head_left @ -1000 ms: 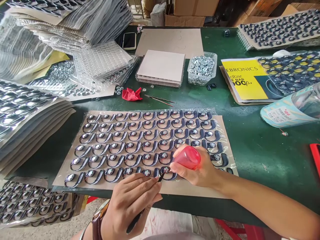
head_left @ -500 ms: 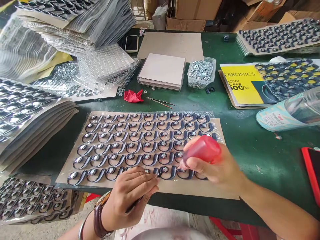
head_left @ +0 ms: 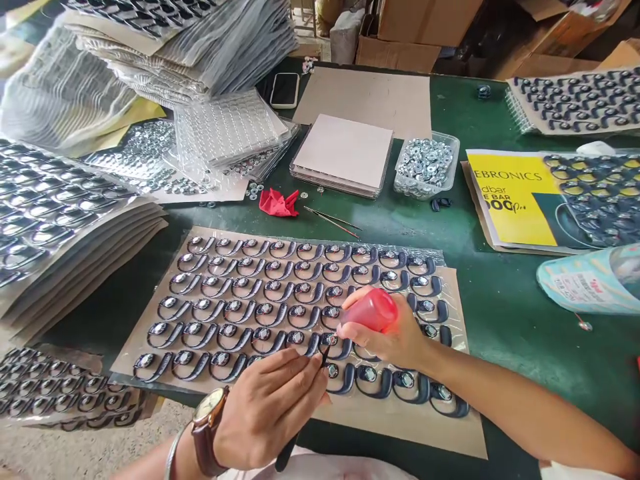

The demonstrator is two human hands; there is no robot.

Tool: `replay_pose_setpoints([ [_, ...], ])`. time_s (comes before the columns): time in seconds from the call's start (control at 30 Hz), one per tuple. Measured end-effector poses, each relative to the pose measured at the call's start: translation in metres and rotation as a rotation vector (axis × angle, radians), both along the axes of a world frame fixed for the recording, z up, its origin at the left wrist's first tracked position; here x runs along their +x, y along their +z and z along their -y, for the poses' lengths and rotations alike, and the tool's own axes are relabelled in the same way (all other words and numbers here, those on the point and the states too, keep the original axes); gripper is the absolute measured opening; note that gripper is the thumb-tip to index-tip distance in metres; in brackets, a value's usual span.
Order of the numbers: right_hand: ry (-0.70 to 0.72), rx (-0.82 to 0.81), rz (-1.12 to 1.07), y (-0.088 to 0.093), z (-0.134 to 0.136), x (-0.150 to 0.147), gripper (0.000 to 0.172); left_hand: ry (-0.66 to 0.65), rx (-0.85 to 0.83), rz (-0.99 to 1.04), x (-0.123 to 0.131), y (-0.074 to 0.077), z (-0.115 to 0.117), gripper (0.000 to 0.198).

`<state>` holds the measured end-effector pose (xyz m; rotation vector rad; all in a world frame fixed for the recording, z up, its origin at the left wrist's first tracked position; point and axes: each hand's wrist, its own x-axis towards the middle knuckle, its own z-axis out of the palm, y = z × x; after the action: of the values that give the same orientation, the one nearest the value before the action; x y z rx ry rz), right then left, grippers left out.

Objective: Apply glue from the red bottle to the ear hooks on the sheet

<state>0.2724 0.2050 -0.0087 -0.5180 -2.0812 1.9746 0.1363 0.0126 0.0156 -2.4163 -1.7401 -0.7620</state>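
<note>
A sheet of brown card under clear film (head_left: 400,420) carries rows of small dark watch-shaped pieces (head_left: 369,377) with shiny silver-grey round faces. My left hand (head_left: 275,400) is closed around slim black tweezers (head_left: 286,453). Their tip reaches a piece in the second row from the near edge. My right hand (head_left: 395,340) grips a red squeeze bottle (head_left: 373,311), tilted with its nozzle end down and to the left, close to the tweezers' tip. The fingers partly cover that nozzle. Several pieces beneath both hands are hidden.
Metal tweezers (head_left: 333,221) and a crumpled red scrap (head_left: 279,202) lie beyond the sheet. Behind are a clear tub of silver discs (head_left: 427,167) and a stack of cards (head_left: 343,153). Piled sheets (head_left: 65,220) stand left; a bottle (head_left: 585,283) lies right.
The view has shifted, and the sheet appears lower and turned. The tweezers' tip has gone from the nearest row to the row beyond. My right hand has moved left with the red bottle.
</note>
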Motion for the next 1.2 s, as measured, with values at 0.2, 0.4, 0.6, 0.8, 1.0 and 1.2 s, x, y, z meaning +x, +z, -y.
replay_pose_setpoints([
  [0.2,0.013,0.098,-0.011,-0.0105,0.004,0.0008,0.024,0.031,-0.009,-0.014,0.0046,-0.003,0.0012,0.022],
  [0.4,-0.018,0.18,-0.073,-0.0089,0.0062,-0.0004,0.024,0.035,-0.023,0.017,0.0056,0.0,-0.0009,0.022],
  [0.6,-0.078,0.247,-0.089,-0.0065,0.0056,0.0002,0.02,0.035,-0.023,0.013,0.0047,0.0026,-0.002,0.022],
  [0.8,-0.086,0.265,-0.079,-0.0064,0.0017,0.0001,0.02,0.027,-0.05,0.037,0.0034,0.0023,-0.0018,0.022],
  [1.0,-0.13,0.227,-0.12,-0.0049,0.0023,0.0003,0.018,0.031,-0.046,0.072,0.0025,0.0017,-0.0019,0.021],
  [1.2,-0.106,0.288,-0.078,-0.0043,0.0013,-0.0011,0.02,0.018,-0.061,0.068,0.0013,-0.0008,0.001,0.021],
])
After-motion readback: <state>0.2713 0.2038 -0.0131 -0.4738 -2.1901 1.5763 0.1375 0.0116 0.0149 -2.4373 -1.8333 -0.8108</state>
